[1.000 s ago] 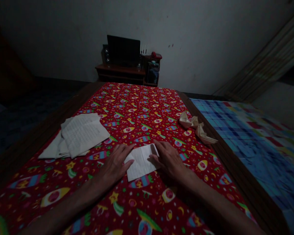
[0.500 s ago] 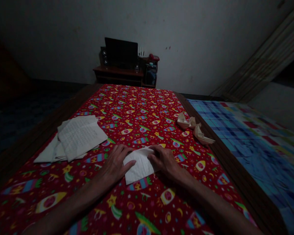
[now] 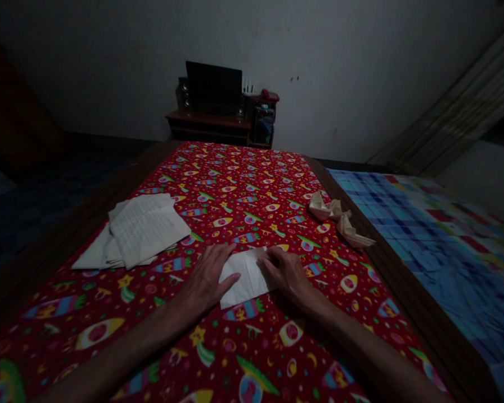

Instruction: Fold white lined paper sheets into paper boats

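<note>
A folded piece of white paper (image 3: 246,278) lies on the red patterned cloth in front of me, with a crease running across it. My left hand (image 3: 213,273) rests at its left edge, fingers stretched forward and the thumb lying apart on the paper. At the right end, my right hand (image 3: 288,274) has its fingers curled in, thumb and fingertips closed on the paper's edge. The fingertips' undersides are hidden.
A stack of written paper sheets (image 3: 149,229) lies to the left. Folded paper boats (image 3: 350,232) sit near the right edge of the red cloth (image 3: 235,179). Beyond are a monitor (image 3: 214,87) on a wooden desk (image 3: 208,120) and a blue checked bedspread (image 3: 386,218) at right.
The view has shifted slightly, so everything sits a little further right. The right-hand fingers have curled in a bit more over the paper; the left hand stays at its edge.
</note>
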Motion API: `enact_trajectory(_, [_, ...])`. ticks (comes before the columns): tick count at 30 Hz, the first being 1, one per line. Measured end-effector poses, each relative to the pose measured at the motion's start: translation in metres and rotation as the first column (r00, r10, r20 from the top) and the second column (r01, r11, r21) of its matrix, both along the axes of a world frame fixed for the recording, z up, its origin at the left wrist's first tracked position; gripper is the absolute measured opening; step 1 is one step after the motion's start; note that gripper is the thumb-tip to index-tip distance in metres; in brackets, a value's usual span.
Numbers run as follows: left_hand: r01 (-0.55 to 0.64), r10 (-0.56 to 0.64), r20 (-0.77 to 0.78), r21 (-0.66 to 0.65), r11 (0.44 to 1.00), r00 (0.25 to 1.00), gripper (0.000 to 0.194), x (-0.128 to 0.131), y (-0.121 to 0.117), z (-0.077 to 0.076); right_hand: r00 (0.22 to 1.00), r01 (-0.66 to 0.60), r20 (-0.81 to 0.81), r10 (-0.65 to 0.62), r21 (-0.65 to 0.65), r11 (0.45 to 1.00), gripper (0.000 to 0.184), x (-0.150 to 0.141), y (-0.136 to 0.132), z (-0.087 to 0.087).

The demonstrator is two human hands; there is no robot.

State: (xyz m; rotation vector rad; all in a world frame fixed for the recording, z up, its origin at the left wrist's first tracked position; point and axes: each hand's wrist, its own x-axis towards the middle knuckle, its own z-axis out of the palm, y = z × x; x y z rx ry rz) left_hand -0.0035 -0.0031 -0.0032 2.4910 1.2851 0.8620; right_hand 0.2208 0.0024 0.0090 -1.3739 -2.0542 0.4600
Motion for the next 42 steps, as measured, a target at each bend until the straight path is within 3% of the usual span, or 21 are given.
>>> enact_trajectory(5, [0.041, -0.041, 0.022, -0.003, 0.999, 0.999, 0.048, -0.003, 0.003, -0.004, 0.993, 0.041, 0.11, -0.04, -0.01, 0.999, 0.027, 0.002, 0.001, 0.001])
enact_trajectory(10, [0.023, -0.023, 0.001, -0.005, 1.0, 1.0, 0.034, 0.0, -0.002, 0.004, 0.981, 0.075, 0.18, -0.072, -0.005, 0.997, 0.03, 0.0, 0.001, 0.004])
enact_trajectory(14, [0.075, -0.073, -0.065, 0.031, 0.997, 0.995, 0.032, 0.004, -0.012, 0.012, 0.971, 0.09, 0.22, -0.093, 0.024, 0.996, 0.028, -0.002, 0.002, 0.003])
enact_trajectory(21, [0.2, -0.196, -0.302, -0.017, 0.98, 0.933, 0.041, 0.017, -0.035, 0.019, 0.973, 0.061, 0.217, -0.078, 0.086, 0.994, 0.03, 0.0, 0.004, -0.004])
enact_trajectory(30, [0.296, -0.278, -0.327, 0.005, 0.955, 0.903, 0.047, 0.021, -0.034, 0.013, 0.966, 0.056, 0.246, -0.076, 0.085, 0.995, 0.028, -0.003, 0.001, 0.001])
enact_trajectory(36, [0.328, -0.294, -0.358, 0.036, 0.944, 0.886, 0.047, 0.02, -0.033, 0.009, 0.909, 0.057, 0.396, -0.127, 0.182, 0.982, 0.022, -0.005, 0.002, -0.004])
enact_trajectory(40, [0.321, -0.281, -0.344, 0.063, 0.945, 0.896, 0.044, 0.021, -0.034, 0.007, 0.862, 0.118, 0.448, -0.236, 0.276, 0.954, 0.021, -0.004, 0.001, 0.001])
enact_trajectory(42, [0.309, -0.271, -0.339, 0.061, 0.949, 0.901, 0.042, 0.02, -0.036, 0.009, 0.874, 0.034, 0.445, -0.195, 0.344, 0.938, 0.024, -0.003, -0.008, 0.005])
